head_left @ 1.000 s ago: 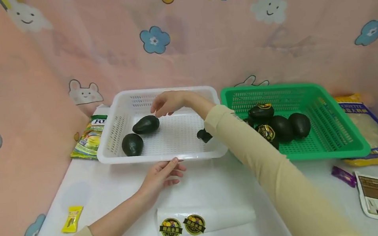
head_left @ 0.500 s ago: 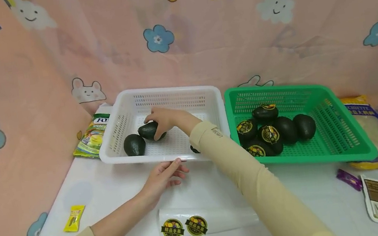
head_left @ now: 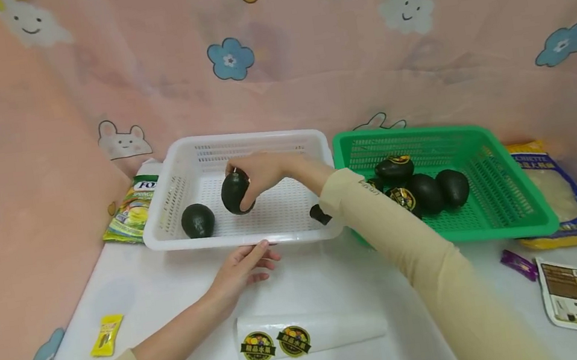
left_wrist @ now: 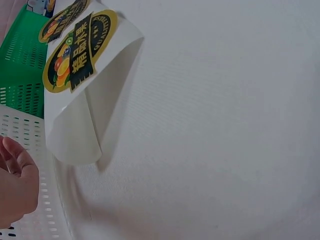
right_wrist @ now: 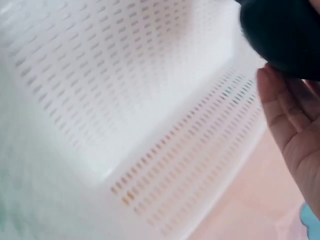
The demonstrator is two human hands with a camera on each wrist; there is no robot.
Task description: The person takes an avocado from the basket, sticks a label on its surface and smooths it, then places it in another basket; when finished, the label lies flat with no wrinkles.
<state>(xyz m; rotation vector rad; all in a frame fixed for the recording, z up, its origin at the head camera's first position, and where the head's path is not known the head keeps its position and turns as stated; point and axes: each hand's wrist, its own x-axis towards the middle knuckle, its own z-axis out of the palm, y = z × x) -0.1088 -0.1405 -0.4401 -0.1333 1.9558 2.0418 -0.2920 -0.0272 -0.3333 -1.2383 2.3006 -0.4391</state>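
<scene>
In the head view, my right hand (head_left: 264, 174) holds a dark avocado (head_left: 234, 192) inside the white basket (head_left: 296, 235), with fingers and thumb around it. The right wrist view shows that avocado (right_wrist: 282, 37) close up at the top right, against my fingers (right_wrist: 282, 100). Another avocado (head_left: 198, 221) lies in the basket's left part. My left hand (head_left: 236, 275) is at the basket's front rim, its thumb tip touching the rim and its other fingers loosely extended. A sheet with two round fruit stickers (head_left: 294, 340) lies on the table in front.
To the right stands a green basket (head_left: 519, 228) with several avocados (head_left: 426, 193), some bearing stickers. Food bags (head_left: 135, 209) flank the baskets. A yellow packet (head_left: 108, 336) lies at left; a purple packet (head_left: 518, 265) and a brown-and-white pouch (head_left: 574, 297) lie at right.
My right hand has come down onto the avocado, taken hold of it and turned it upright, away from the other one. The left hand stays at the rim.
</scene>
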